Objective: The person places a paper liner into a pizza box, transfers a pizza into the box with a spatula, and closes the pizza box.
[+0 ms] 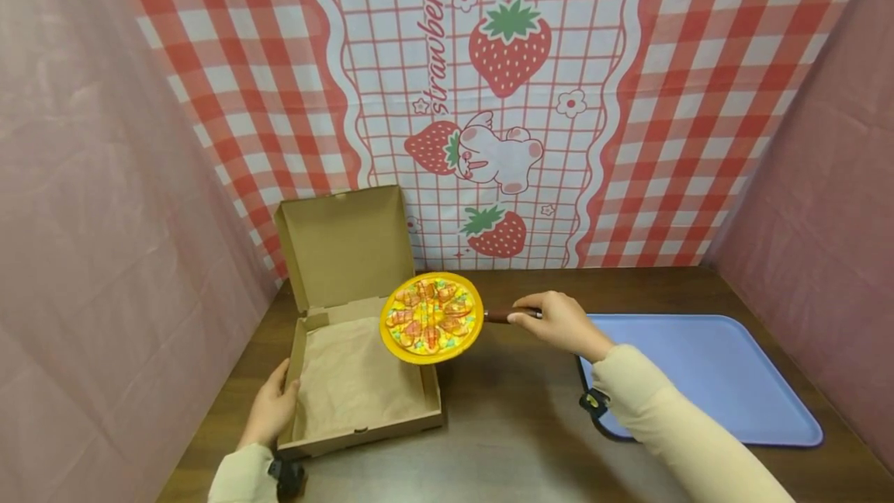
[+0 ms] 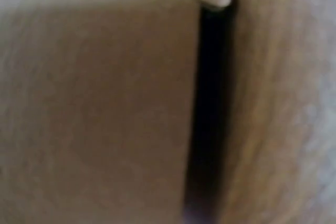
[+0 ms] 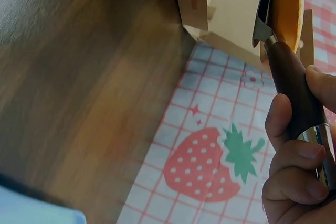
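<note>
My right hand grips the dark wooden handle of a pizza server, its fingers curled round it in the right wrist view. On the server's metal blade lies a round pizza with a yellow rim and colourful topping. The pizza is held up over the right side of an open cardboard pizza box, overlapping its edge in the head view. At the box's left wall, my left hand holds the side between thumb and fingers. The left wrist view shows only blurred cardboard close up.
Brown paper lines the box, whose lid stands raised at the back. To the right, a blue tray lies on the wooden table. A strawberry-patterned cloth hangs behind, with pink curtains at both sides.
</note>
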The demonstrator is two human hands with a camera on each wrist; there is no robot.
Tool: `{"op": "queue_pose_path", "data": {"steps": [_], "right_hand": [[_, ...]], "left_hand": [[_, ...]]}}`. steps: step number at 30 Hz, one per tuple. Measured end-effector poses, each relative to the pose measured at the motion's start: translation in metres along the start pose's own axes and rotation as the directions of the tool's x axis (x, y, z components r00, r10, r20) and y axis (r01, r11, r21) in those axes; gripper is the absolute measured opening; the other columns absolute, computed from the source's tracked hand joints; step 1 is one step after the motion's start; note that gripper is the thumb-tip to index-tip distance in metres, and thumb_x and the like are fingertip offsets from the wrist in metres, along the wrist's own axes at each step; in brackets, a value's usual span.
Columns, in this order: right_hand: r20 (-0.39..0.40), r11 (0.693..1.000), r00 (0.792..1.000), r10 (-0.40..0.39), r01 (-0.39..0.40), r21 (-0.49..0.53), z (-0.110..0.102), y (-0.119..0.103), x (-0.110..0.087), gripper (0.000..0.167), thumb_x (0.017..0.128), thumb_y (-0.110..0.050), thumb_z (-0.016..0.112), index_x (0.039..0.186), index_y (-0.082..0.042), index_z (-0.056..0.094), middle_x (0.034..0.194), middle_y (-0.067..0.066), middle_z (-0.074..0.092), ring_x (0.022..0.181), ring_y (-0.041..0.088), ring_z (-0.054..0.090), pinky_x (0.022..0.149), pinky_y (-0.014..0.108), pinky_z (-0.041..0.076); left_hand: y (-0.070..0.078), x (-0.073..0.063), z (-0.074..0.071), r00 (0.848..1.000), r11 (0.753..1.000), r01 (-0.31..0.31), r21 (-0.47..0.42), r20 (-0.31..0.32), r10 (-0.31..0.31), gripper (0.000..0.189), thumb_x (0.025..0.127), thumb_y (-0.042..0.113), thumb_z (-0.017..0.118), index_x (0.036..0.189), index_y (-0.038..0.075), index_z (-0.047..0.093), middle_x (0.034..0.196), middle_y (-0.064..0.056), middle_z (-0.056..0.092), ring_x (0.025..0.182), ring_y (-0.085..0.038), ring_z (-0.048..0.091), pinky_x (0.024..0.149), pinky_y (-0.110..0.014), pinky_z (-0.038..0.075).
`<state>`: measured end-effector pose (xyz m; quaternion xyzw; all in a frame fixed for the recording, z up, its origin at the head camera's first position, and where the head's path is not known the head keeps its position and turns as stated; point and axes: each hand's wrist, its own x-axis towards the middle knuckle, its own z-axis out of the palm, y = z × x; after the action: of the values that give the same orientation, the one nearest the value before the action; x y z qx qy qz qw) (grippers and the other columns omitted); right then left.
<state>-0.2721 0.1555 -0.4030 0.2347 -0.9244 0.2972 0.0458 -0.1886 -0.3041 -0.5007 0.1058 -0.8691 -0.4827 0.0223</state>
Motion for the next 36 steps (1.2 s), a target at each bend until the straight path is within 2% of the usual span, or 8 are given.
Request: {"op": "queue_pose_path", "data": {"steps": [1,5,10,25,32,36], "right_hand": [[0.002,1.0,1.0,-0.009,0.009,0.003,0.003,-0.001,0.001,0.031,0.091,-0.032,0.069,0.109,-0.006,0.074,0.098,0.007,0.076,0.063,0.007,0.057,0.066,0.03,0.051],[-0.004,0.999,0.999,-0.038,0.038,-0.003,0.015,-0.008,0.006,0.029,0.091,-0.032,0.069,0.107,-0.008,0.075,0.097,0.004,0.076,0.08,0.01,0.067,0.073,0.034,0.056],[0.008,0.999,0.999,-0.038,0.038,0.006,0.028,-0.016,0.012,0.03,0.09,-0.033,0.069,0.108,-0.009,0.075,0.099,0.003,0.076,0.084,0.012,0.068,0.076,0.035,0.057],[0.029,0.997,0.996,-0.079,0.08,-0.003,0.072,-0.038,0.031,0.024,0.09,-0.031,0.069,0.102,-0.012,0.076,0.093,0.0,0.076,0.078,0.01,0.066,0.071,0.031,0.054],[0.047,0.997,0.996,-0.078,0.079,-0.013,0.09,-0.047,0.035,0.019,0.09,-0.031,0.069,0.095,-0.014,0.077,0.081,-0.004,0.073,0.067,0.008,0.058,0.062,0.026,0.048],[0.045,0.995,0.995,-0.089,0.091,-0.032,0.099,-0.051,0.036,0.019,0.089,-0.031,0.069,0.093,-0.014,0.077,0.081,-0.002,0.073,0.063,0.007,0.055,0.058,0.025,0.045]], "left_hand": [[-0.001,0.0,0.001,1.0,1.0,-0.001,-0.003,-0.008,0.001,0.056,0.101,0.005,0.038,0.151,-0.011,0.019,0.152,-0.036,0.026,0.142,-0.048,0.028,0.118,-0.058,0.023],[-0.004,-0.002,0.002,1.0,1.0,0.006,-0.021,-0.026,-0.006,0.054,0.101,0.005,0.034,0.152,-0.008,0.021,0.153,-0.034,0.028,0.141,-0.045,0.03,0.118,-0.057,0.024],[-0.006,-0.003,0.003,1.0,1.0,0.001,-0.014,-0.03,-0.002,0.053,0.102,0.005,0.033,0.152,-0.008,0.022,0.153,-0.034,0.029,0.142,-0.046,0.029,0.118,-0.058,0.023],[-0.007,-0.005,0.003,0.999,1.0,-0.01,0.019,-0.041,0.011,0.053,0.101,0.005,0.033,0.152,-0.006,0.022,0.153,-0.033,0.029,0.141,-0.047,0.029,0.118,-0.058,0.023],[-0.005,-0.004,0.003,0.999,1.0,-0.006,0.023,-0.032,0.006,0.054,0.101,0.005,0.033,0.152,-0.005,0.022,0.153,-0.033,0.029,0.14,-0.048,0.031,0.118,-0.059,0.024],[-0.004,-0.004,0.004,1.0,1.0,-0.001,0.018,-0.031,0.001,0.054,0.101,0.006,0.033,0.153,-0.005,0.022,0.153,-0.033,0.029,0.14,-0.047,0.031,0.118,-0.059,0.024]]}}
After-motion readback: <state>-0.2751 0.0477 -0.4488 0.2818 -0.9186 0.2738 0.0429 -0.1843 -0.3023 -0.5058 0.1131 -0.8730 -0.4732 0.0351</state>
